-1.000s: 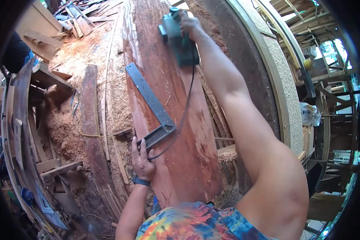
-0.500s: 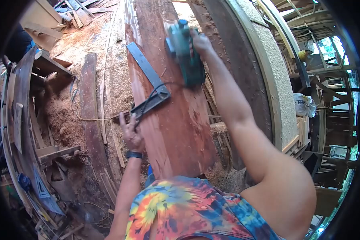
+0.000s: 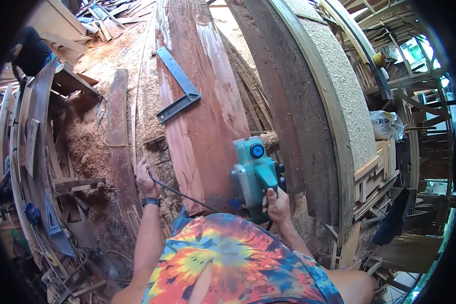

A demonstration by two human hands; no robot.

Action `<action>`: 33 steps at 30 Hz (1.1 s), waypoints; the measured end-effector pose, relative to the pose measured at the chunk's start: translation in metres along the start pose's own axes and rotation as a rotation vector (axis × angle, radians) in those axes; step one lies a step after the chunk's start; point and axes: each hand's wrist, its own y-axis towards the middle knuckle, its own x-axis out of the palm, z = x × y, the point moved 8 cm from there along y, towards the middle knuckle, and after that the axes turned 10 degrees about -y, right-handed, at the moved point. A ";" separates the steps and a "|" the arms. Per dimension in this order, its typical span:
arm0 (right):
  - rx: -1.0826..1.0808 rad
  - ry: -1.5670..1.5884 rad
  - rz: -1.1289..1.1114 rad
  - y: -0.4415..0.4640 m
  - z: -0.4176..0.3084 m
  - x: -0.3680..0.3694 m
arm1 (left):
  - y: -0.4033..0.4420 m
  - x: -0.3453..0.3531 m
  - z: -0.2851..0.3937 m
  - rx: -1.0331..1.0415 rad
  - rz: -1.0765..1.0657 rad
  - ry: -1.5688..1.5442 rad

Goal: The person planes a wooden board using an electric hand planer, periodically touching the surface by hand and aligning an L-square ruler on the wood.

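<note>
My right hand [image 3: 277, 205] grips the rear handle of a green electric planer [image 3: 248, 172]. The planer rests on the near right part of a reddish wooden plank [image 3: 207, 137], close to my body. To the left of the plank, my left hand [image 3: 147, 180] has its fingers curled round the black power cord [image 3: 185, 194], which runs across the plank to the tool. A try square [image 3: 180, 83] lies on the plank farther up, its thick stock toward the left edge. Pale planed strips show beside darker red wood on the plank's face.
Long dark boards [image 3: 309, 116] lie to the right, beside a rough pale slab [image 3: 334, 76]. Wood shavings [image 3: 88, 149] cover the ground at left. A person in dark clothing [image 3: 33, 50] is at the upper left. A white bag [image 3: 386, 124] stands at right.
The planer has come back toward my body with my right hand. My left hand has moved left and down, off the plank's edge, with the cord. The cord no longer crosses the try square.
</note>
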 end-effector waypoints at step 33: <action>-0.076 -0.059 0.181 0.415 -0.261 0.095 | 0.282 0.005 -0.054 0.111 -0.487 -0.372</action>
